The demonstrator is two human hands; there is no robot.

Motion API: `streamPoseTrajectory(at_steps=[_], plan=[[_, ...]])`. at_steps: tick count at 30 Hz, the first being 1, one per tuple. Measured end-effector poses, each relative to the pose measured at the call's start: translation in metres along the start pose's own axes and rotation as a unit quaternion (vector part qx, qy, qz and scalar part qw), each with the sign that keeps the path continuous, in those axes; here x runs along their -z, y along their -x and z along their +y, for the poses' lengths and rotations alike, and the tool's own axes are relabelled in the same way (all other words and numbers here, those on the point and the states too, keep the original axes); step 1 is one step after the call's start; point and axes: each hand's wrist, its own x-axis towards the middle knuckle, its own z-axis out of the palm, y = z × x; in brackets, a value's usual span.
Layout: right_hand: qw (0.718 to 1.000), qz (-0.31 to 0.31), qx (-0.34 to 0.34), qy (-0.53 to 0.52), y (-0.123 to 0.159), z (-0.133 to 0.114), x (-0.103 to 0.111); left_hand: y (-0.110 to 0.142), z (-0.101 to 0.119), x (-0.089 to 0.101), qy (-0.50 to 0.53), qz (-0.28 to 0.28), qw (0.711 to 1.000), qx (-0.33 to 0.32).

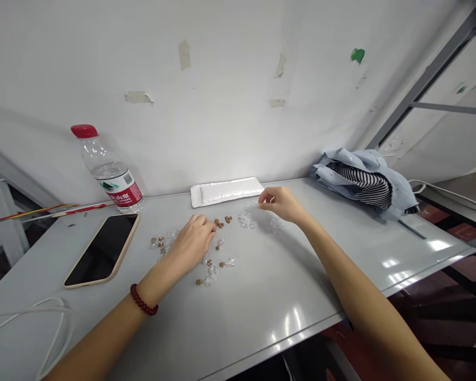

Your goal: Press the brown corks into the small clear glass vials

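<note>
My left hand (pixel 192 239) is curled low over the table, its fingertips down beside a small pile of brown corks (pixel 219 224); anything in its fingers is hidden. Thumb and fingers of my right hand (pixel 281 203) are pinched together at a tiny clear piece, too small to name, above a cluster of small clear pieces (pixel 246 220). Another clear cluster (pixel 276 225) lies below that hand. Around my left hand are several tiny clear bottles with corks, among them one lying on its side (pixel 228 263) and another nearer me (pixel 206 281).
A white padded packet (pixel 227 192) lies against the wall. At the left are a water bottle (pixel 113 174) with a red cap, a phone (pixel 103 250) and white cables (pixel 57 323). A light blue bag with striped cloth (pixel 365 180) sits at the back right.
</note>
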Motion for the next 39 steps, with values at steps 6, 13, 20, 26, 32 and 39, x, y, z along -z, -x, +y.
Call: streamPoseTrajectory(at_steps=[6,13,20,26,32,39], plan=[[0.931,-0.019,0.058,-0.361,0.009,-0.018,-0.017,0.017,0.02,0.018,0.02,0.048,0.997,-0.065],[0.835,-0.124,-0.006,-0.536,0.03,-0.049,-0.047,0.045,0.035,0.025,0.07,0.184,0.972,-0.131],[0.84,-0.14,-0.067,-0.52,0.037,-0.059,-0.058,0.05,0.038,0.024,0.1,0.218,0.965,-0.103],[0.836,-0.184,-0.083,-0.51,0.044,-0.061,-0.064,0.051,0.042,0.025,0.098,0.252,0.958,-0.093],[0.841,-0.225,-0.063,-0.488,0.049,-0.067,-0.065,0.05,0.047,0.028,0.137,0.258,0.954,-0.068],[0.835,-0.22,-0.071,-0.499,0.05,-0.068,-0.065,0.051,0.05,0.03,0.164,0.26,0.95,-0.058]])
